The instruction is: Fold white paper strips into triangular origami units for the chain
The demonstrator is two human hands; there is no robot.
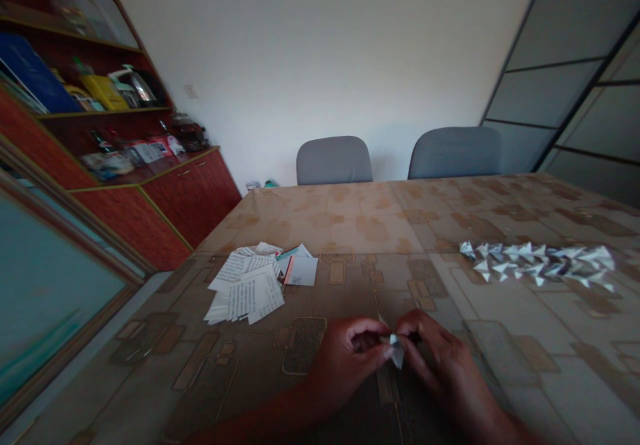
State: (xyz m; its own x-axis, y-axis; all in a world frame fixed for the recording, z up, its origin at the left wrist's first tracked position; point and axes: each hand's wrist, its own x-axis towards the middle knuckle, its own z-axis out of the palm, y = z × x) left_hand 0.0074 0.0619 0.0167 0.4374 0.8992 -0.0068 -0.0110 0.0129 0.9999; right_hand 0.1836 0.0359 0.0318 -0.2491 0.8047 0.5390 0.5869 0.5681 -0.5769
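Between my two hands, low over the near part of the table, is a small folded piece of paper [397, 353], whitish and pointed at its lower end. My left hand [345, 348] pinches it from the left with thumb and fingers. From the right, my right hand [440, 352] grips it the same way, its fingertips almost meeting the left ones. Parts of the folds are hidden behind the fingers. Ahead to the left lies a loose pile of printed paper pieces [250, 292]. Off to the right, several folded paper triangles [537, 258] stand in rows.
A patterned cloth covers the table [360, 215]. Two grey chairs [334, 160] stand at its far edge by the white wall. On the left is a red-brown cabinet [195, 195] with shelves of bottles, a kettle [143, 88] and a blue folder [37, 75]. Sliding panels rise at right.
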